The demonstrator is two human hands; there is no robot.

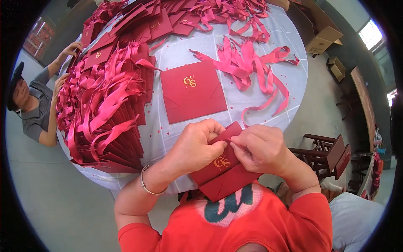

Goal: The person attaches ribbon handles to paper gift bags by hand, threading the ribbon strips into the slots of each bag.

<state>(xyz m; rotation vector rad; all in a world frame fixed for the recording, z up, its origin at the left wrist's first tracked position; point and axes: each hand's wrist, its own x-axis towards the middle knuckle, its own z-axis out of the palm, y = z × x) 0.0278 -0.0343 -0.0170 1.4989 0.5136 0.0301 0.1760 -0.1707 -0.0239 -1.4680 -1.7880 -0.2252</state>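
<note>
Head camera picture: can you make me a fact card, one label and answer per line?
Left hand: grip on the held red bag
Right hand: grip on the same bag
Beyond the hands: flat red bag on white tablecloth
Right of flat bag: loose pink ribbons
Left of flat bag: pile of ribboned red bags
Left wrist: bangle
Far left: another person beside the pile

Colour scheme: red, pink, gold, white.
Rectangular dark-red paper bag [222, 173]: gold emblem. Long satin ribbons [242, 65]: plain pink. White table sheet [289, 40]: small red specks. Bright-red short-sleeved shirt [184, 233]: dark-green motif on pale pink.
</note>
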